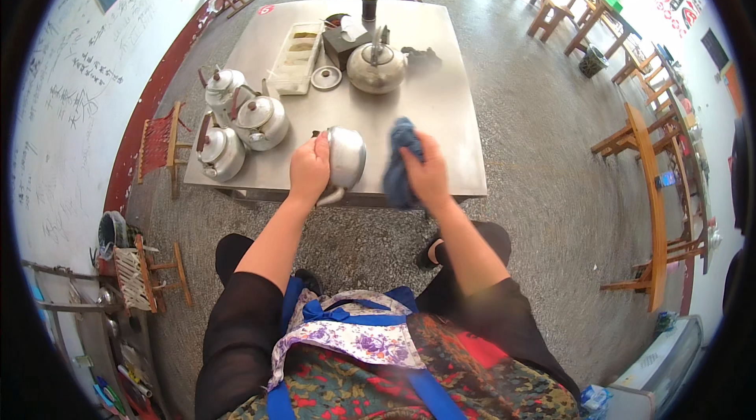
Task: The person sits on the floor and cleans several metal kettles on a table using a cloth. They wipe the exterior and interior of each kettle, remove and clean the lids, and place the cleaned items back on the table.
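Note:
My left hand [310, 167] grips a small metal teapot [347, 157] by its handle side, tipped over at the table's near edge with its spout towards me. A bunched blue cloth [401, 166] is in my right hand [426, 171], a short way right of the pot and apart from it. Both hands are above the near edge of a metal-topped table [437, 148]. Several lidded metal teapots, one of them here [260, 122], stand at the table's left. Farther back is a larger round kettle [377, 68], with a loose lid [326, 78] lying beside it.
A pale compartment tray [292, 74], a dark tissue box [342, 48], a dark-filled jar [369, 4] and a crumpled dark cloth [421, 58] are on the table's far half. A folding stool [159, 142] stands left of the table; wooden benches [647, 195] line the right.

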Demonstrator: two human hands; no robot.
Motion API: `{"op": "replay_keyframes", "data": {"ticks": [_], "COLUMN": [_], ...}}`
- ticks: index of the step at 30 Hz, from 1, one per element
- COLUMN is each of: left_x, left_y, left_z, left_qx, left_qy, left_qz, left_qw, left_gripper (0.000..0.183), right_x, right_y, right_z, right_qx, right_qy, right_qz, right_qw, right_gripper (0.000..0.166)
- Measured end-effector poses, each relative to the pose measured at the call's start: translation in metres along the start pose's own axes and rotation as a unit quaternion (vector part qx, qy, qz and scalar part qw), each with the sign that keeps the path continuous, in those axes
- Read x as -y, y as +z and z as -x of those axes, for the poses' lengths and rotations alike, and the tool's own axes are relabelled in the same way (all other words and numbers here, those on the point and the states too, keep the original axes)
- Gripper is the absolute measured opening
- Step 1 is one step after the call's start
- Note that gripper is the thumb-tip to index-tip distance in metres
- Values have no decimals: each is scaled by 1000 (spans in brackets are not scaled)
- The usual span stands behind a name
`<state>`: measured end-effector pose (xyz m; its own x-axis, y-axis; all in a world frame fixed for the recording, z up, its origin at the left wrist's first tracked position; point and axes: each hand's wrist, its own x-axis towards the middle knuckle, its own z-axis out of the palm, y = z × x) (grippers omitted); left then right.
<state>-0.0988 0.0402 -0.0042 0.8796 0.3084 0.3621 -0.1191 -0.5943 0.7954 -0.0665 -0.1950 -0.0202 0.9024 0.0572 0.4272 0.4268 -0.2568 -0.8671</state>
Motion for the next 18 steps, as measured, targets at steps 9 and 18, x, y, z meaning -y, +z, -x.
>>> {"op": "replay_keyframes", "data": {"ticks": [9,18], "left_x": [-5,-7], "left_y": [34,33], "left_z": [-16,-7], "left_qx": [47,63], "left_qy": [19,63], "left_qz": [-12,11], "left_qw": [999,996], "left_gripper": [45,42], "right_x": [35,-29], "right_y": [76,110], "right_z": [-26,-152], "right_qx": [27,416], "right_qy": [12,-53], "right_qz": [75,273], "right_qw": [997,865], "right_gripper": [37,33]}}
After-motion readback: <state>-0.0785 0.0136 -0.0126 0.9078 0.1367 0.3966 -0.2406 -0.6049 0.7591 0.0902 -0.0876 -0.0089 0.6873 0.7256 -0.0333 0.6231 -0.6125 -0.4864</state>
